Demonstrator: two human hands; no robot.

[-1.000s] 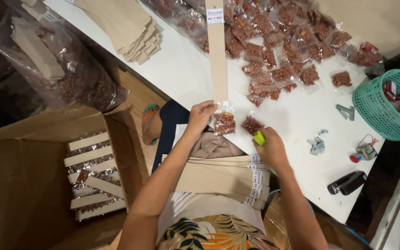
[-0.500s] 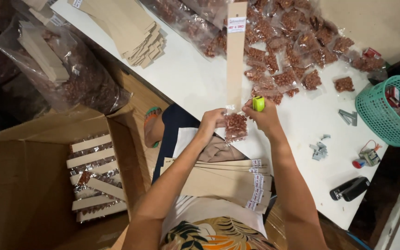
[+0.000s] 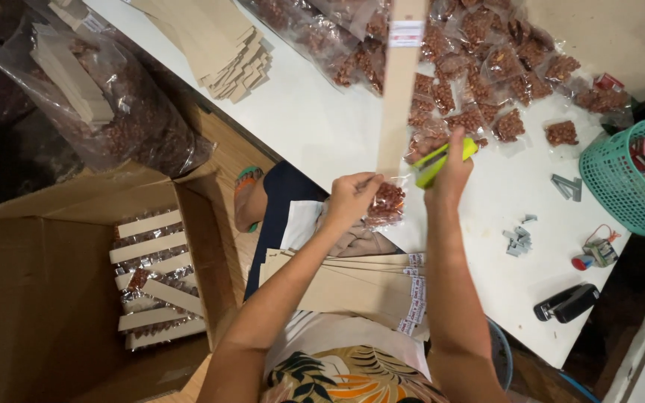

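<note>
My left hand (image 3: pixel 351 198) pinches a small clear packet of brown nuts (image 3: pixel 387 204) against the lower end of a long tan cardboard strip (image 3: pixel 399 82), which stands up toward the camera. My right hand (image 3: pixel 451 173) grips a lime-green stapler (image 3: pixel 442 161) just right of the strip's lower end, beside the packet. Many more nut packets (image 3: pixel 479 67) lie spread on the white table (image 3: pixel 315 123) behind the strip. A stack of tan strips (image 3: pixel 352 283) rests across my lap.
A brown cardboard box (image 3: pixel 46 298) at the left holds finished strips with packets. Big bags of nuts (image 3: pixel 106 97) and a strip stack (image 3: pixel 218 45) lie upper left. A teal basket (image 3: pixel 625 175), loose staples (image 3: pixel 518 237) and a black stapler (image 3: pixel 565 302) are at the right.
Both hands have risen off the table with the packet and the stapler, coming together at the strip's lower end. The strip now stands closer to the camera.
</note>
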